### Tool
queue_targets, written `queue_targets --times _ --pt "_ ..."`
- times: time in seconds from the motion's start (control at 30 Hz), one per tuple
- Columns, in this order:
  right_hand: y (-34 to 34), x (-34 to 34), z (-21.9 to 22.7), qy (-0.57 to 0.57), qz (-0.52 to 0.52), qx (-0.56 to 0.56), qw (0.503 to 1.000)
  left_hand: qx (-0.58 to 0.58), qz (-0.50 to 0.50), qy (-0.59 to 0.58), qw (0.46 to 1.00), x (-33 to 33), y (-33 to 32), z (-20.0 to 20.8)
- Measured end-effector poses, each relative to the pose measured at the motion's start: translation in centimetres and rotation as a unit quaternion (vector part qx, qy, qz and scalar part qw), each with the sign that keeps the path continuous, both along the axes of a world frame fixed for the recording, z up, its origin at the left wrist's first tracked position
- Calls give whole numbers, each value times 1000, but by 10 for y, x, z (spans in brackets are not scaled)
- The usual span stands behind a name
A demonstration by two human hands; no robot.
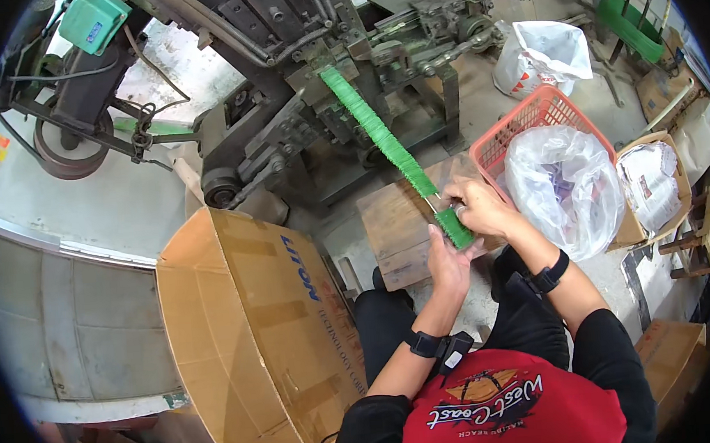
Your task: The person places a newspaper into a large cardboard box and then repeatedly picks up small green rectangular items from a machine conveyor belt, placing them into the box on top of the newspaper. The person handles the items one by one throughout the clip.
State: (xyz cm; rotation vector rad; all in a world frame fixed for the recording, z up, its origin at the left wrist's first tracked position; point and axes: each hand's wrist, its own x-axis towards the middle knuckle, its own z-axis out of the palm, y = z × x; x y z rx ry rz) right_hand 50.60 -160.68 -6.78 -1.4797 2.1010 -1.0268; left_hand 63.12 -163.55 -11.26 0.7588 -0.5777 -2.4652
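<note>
A long row of green flat pieces (373, 125) runs on a rail from the dark machine (311, 68) down toward me. Its lower end is a short green stack (455, 227) that sits between both my hands. My left hand (448, 260) cups the stack from below with the palm up. My right hand (476, 205) grips the stack from above at the rail's end. Both wrists wear black bands.
A large open cardboard box (247, 328) stands at my left. A wooden board (396, 227) lies under the hands. To the right sit a red basket (521, 123) with a clear plastic bag (562, 186), a small carton (657, 188) and a white bag (545, 56).
</note>
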Motion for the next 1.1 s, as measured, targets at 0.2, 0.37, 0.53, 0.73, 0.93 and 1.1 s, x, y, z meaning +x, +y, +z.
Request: queue_targets --times 0.2,0.37,0.53,0.73,0.93,1.1 --pt "9 6 1 -157 -23 -44 986 -20 -32 -42 998 1 -15 12" --pt "7 16 3 -8 -52 -61 997 -45 -131 -120 983 -3 -39 7" --pt "18 28 8 94 -84 -64 990 -53 -86 -160 982 -11 -28 8" --pt "39 42 13 133 -90 -42 986 -64 -38 -149 986 -3 -3 9" --pt "87 63 36 155 -112 -81 978 -101 -86 -114 985 19 34 19" --pt "121 55 61 73 -199 -138 967 -69 -251 -48 964 46 24 66"
